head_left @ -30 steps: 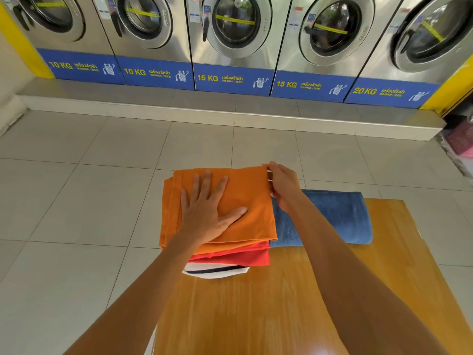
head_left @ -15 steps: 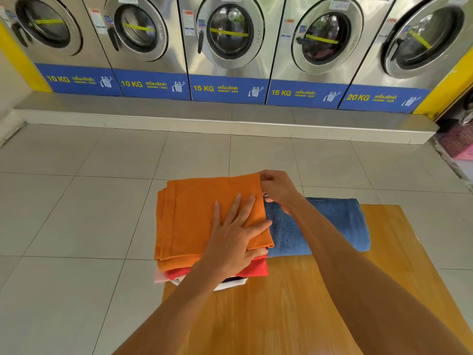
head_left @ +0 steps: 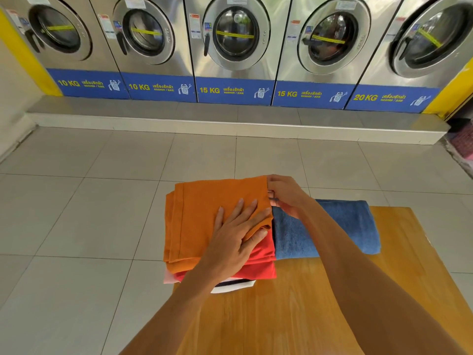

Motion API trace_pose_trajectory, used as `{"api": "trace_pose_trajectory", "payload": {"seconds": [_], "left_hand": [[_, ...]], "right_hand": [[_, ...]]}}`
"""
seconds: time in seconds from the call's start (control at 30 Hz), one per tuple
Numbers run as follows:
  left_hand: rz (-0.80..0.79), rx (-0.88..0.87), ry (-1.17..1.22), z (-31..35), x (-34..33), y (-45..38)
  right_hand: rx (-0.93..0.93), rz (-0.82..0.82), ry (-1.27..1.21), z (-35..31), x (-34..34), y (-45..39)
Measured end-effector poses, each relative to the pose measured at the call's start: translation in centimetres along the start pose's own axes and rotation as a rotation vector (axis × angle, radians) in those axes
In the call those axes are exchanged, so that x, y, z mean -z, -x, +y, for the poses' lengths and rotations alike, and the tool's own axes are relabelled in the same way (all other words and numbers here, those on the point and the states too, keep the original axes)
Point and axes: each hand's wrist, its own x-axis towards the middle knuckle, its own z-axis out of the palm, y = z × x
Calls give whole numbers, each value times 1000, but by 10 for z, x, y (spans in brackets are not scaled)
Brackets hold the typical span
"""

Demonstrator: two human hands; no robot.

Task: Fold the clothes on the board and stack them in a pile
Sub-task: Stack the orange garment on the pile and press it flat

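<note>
On the far left corner of the tabletop (head_left: 320, 303), going left to right:

Pile: folded clothes stacked at the wooden tabletop's far left corner, their left edges hanging past the tabletop's edge over the tiled floor (head_left: 76, 213).

Orange cloth (head_left: 204, 216): top layer of the pile, folded flat, with a seam fold running down its left side and its near right corner slightly lifted.

Red cloth (head_left: 258, 265): directly under the orange cloth, showing along the pile's near and right edges.

White cloth (head_left: 235, 286): bottom of the pile, with a dark stripe, only a sliver showing at the near edge; a pale pink edge peeks out at the pile's near left corner.

Left hand (head_left: 235, 231): lies palm down on the right half of the orange cloth, fingers spread and straight, thumb at the cloth's lifted near right corner. Its grip is flat and unclosed, pressing rather than holding.

Right hand (head_left: 288, 194): at the far right corner of the orange cloth, fingers curled, pinching that cloth's right edge between thumb and fingertips.

Blue towel (head_left: 332, 229): folded, lying on the tabletop just right of the pile and touching it; the right forearm crosses above it.

Washers (head_left: 235, 42): row of five steel front-loaders along the back wall, blue labels reading 10 KG, 10 KG, 15 KG, 15 KG, 20 KG.
</note>
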Motion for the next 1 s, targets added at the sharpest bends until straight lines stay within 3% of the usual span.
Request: {"api": "trace_pose_trajectory", "payload": {"seconds": [0.07,0.17,0.33,0.43,0.5,0.6,0.67,0.73,0.87,0.93,1.0], "left_hand": [[35,20,57,1,-1,0],[88,38,132,3,0,-2],[173,-3,212,0,2,1],[240,-35,196,-4,1,4],[191,-41,102,-5,-1,6],[-23,-53,-85,-2,-2,10],[-106,-29,-65,3,3,12],[-63,26,68,9,17,9],[305,199,16,-20,46,-11],[423,400,-73,-46,58,-23],[380,567,-143,-71,59,-31]], "right_hand": [[-12,-113,-53,-2,6,4],[8,-113,3,2,7,4],[169,199,204,-1,-1,7],[266,301,186,-5,-12,3],[267,342,177,-2,-20,-2],[193,423,277,9,-24,-9],[116,473,222,10,-20,-14],[90,533,129,3,-14,-13],[445,672,463,-14,-23,9],[686,605,656,-15,-48,28],[765,419,885,-5,-75,41]]}}
